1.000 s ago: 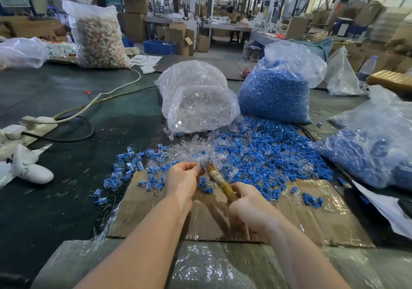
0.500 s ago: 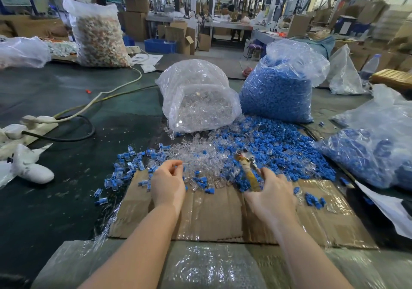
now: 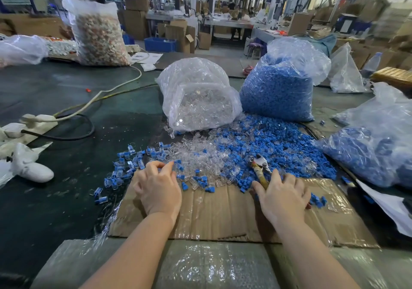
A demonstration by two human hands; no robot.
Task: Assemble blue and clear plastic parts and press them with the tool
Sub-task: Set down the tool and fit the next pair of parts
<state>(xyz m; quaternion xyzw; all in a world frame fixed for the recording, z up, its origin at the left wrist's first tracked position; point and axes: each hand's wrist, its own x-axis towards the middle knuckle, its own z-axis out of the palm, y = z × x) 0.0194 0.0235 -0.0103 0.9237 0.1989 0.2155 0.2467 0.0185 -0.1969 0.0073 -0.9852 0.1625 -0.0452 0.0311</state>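
Both hands down at the near edge of the parts pile, pliers in the right one.

The left hand (image 3: 158,188) has its fingers curled, tips together among the clear parts (image 3: 196,155); whether it's pinching one can't be made out. The right hand (image 3: 282,196) grips the pliers (image 3: 259,168) by the handle on the cardboard (image 3: 218,217); they run lengthwise away from the person, head pointing up-left into the blue parts (image 3: 278,146).
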